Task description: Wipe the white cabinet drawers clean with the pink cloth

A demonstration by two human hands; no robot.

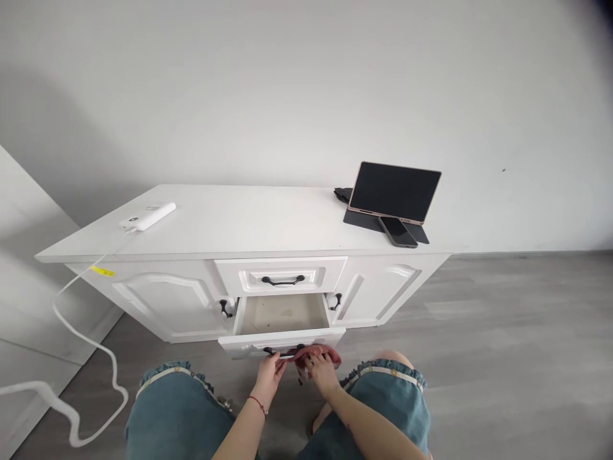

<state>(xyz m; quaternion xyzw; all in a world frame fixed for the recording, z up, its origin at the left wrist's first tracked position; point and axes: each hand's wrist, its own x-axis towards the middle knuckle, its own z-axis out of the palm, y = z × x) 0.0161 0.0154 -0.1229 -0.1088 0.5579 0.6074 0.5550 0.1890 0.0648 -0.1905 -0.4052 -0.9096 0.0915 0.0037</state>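
A white lower drawer (282,334) is pulled out of the cabinet, its bottom bare apart from a few faint marks. On its front is a black handle (301,347), with a reddish cloth (330,352) bunched along and below it. My left hand (272,375) has its fingers closed at the handle's left part, pinching the thin end of the cloth. Bent over the thicker part of the cloth, my right hand (323,374) grips it near the handle's right end. The cloth's lower part is partly hidden by that hand.
A tablet-like screen (396,191) stands on the cabinet top (249,217), with a phone (397,231) before it. At the left, a white power bank (151,217) trails a white cable (112,364) to the floor. The upper drawer (280,276) is closed.
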